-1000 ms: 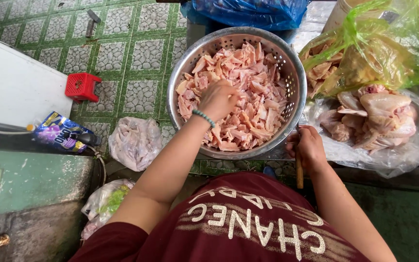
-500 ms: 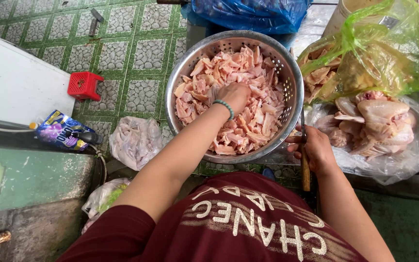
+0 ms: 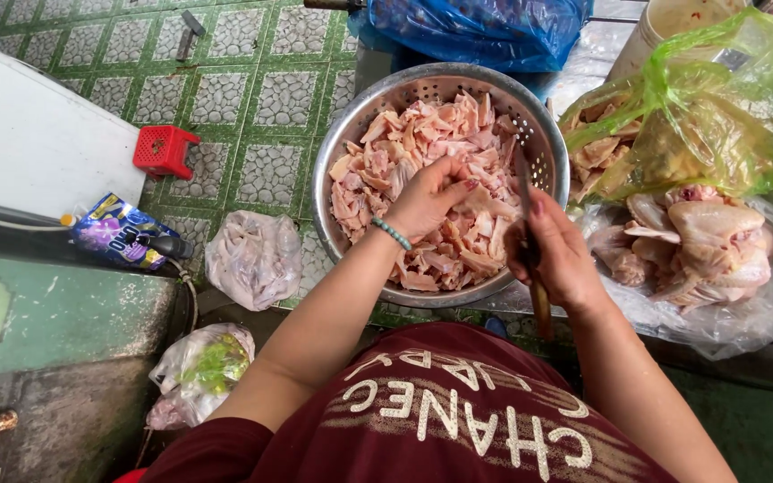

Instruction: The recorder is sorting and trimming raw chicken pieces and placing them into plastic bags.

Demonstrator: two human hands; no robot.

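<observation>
Chicken pieces (image 3: 422, 192), raw and pale pink, fill a perforated metal colander (image 3: 337, 170) set on the work surface directly ahead of the person. The left hand (image 3: 431, 199) rests palm-down on the heap near its centre, fingers curled loosely into the meat and closed on one strip; a beaded bracelet (image 3: 392, 233) circles the wrist. The right hand (image 3: 558, 252) sits at the colander's near-right rim, fingers wrapped firmly around the handle of a knife (image 3: 530, 228), whose dark blade rises over the meat while the wooden butt projects below the fist.

Assessment of the step in hand: the selected strip appears to be under transfer to the blade for trimming. Good practice would be to lift that strip clear of the pile, keep the left fingertips folded back from the edge, and cut away from the palm. The two hands sit close together, so a slip on wet meat is the main hazard.

Position check: the meat lies beneath and between the left fingers, touching them; the blade stands just beside that hand, to its right. Whether the edge touches the meat cannot be told.

Surroundings: whole plucked chickens (image 3: 700, 237) lie on clear plastic at right, under a green plastic bag (image 3: 717, 107). A blue bag (image 3: 476, 27) lies beyond the colander, and a red stool (image 3: 165, 150) stands on the tiled floor.
</observation>
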